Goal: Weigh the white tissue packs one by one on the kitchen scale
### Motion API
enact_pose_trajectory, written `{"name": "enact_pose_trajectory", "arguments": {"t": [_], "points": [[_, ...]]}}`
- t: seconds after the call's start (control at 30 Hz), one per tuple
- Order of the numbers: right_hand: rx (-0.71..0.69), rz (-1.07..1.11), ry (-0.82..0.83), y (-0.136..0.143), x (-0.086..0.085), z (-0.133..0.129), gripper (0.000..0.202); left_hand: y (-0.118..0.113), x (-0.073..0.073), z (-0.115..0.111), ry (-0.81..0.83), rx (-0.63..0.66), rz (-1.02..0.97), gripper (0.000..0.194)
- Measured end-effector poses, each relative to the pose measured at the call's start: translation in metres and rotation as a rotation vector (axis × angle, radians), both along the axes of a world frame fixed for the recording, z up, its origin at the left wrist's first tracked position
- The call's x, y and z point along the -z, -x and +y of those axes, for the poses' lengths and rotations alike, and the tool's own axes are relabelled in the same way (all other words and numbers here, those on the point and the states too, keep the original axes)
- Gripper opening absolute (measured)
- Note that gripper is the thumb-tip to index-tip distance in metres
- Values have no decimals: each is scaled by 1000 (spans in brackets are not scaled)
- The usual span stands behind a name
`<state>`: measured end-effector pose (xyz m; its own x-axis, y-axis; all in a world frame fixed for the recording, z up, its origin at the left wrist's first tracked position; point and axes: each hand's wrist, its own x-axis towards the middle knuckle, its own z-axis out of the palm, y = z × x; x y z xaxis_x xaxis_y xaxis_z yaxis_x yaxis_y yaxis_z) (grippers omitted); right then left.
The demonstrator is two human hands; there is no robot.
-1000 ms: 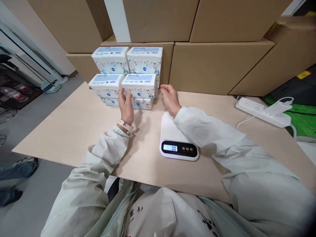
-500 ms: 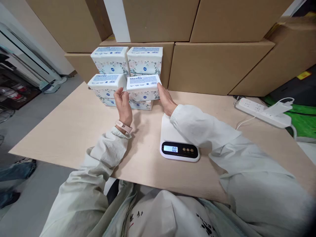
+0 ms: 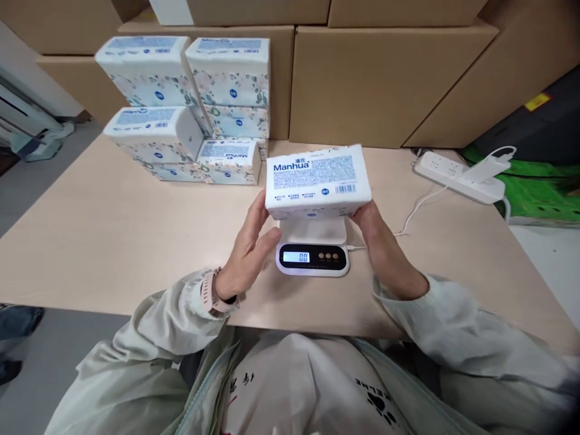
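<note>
A white tissue pack point(image 3: 317, 181) printed "Manhua" hangs just above a white kitchen scale point(image 3: 312, 248), held between both my hands. My left hand point(image 3: 247, 248) presses its left end. Pressed against the right end, my right hand point(image 3: 380, 241) is partly hidden beneath the pack. The scale's display point(image 3: 295, 257) reads 0.0. A stack of several more tissue packs point(image 3: 185, 109) stands at the far left of the table, apart from my hands.
Large cardboard boxes point(image 3: 376, 78) line the back of the light wooden table point(image 3: 113, 229). A white power strip point(image 3: 457, 175) with a plugged charger lies at the right. Green material point(image 3: 539, 193) sits beyond the right edge. Someone's shoe point(image 3: 18, 320) shows at the lower left floor.
Both hands closed on a pack in the stack's front, lifted it away and brought it toward me, over the scale. The camera dipped down and nearer.
</note>
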<state>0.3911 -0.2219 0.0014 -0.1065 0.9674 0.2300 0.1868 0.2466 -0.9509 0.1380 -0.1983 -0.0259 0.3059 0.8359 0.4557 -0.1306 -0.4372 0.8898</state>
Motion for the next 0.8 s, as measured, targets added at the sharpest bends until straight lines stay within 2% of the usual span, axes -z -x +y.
{"name": "enact_pose_trajectory", "arguments": {"t": [0.13,0.27,0.33,0.47,0.6,0.8], "points": [[32,-9,48,-8,31,-10,68,-4,13,5,-10,21,79,66],[18,3,67,-11,42,-1,69,-5,26,15,12,-14,148,64],[94,12,70,-15,46,1,69,-6,34,18,33,-100,129,60],[385,80,34,-23,58,-3,65,-5,45,24,90,-361,18,57],[561,166,-36,-28,60,-5,56,1,49,28,194,-416,-65,60],[612,217,-101,-28,57,-1,51,5,47,26,274,-352,-96,62]]}}
